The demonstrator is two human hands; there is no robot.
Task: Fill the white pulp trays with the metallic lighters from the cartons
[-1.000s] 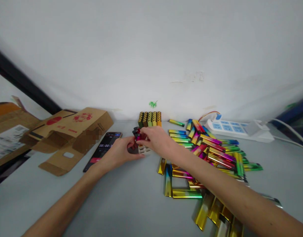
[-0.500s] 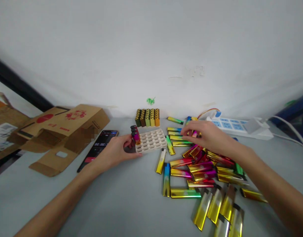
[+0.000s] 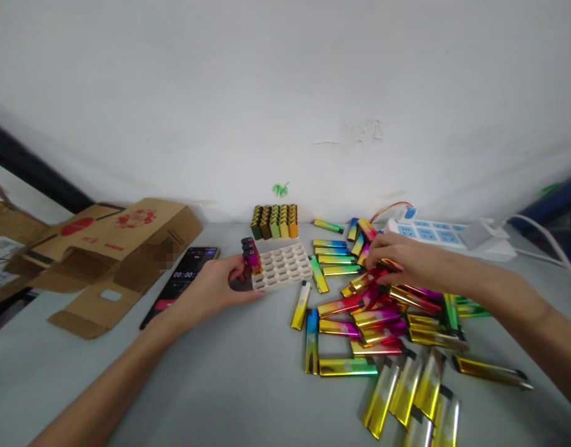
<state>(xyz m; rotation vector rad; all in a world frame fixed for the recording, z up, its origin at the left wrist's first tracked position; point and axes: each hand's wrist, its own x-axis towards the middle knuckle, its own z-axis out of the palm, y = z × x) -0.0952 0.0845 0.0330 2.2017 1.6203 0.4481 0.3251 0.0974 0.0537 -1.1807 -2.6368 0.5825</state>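
Observation:
On the left, my left hand [image 3: 224, 282] grips the left end of a white tray [image 3: 288, 264] with rows of slots. Several lighters [image 3: 251, 256] with black tops and purple-to-gold bodies stand in the slots at that end, beside my fingers. My right hand [image 3: 395, 259] is in the pile of loose lighters, thumb and fingers closed around a red lighter [image 3: 388, 265] that they partly cover. Around it lie shiny lighters in red and gold, purple and gold, and green; a blue-and-gold lighter [image 3: 312, 341] lies nearer the tray.
Against the wall stands a block of upright lighters [image 3: 274, 222]. A phone [image 3: 179, 282] showing a timer lies left of the tray, beside an open cardboard box [image 3: 122, 242]. At the back right is a white power strip [image 3: 453, 236] with plugs and cables.
My right hand has moved right and slightly nearer, from the blue and purple lighters at the back to the red ones. My left hand stays on the tray; the view has shifted slightly.

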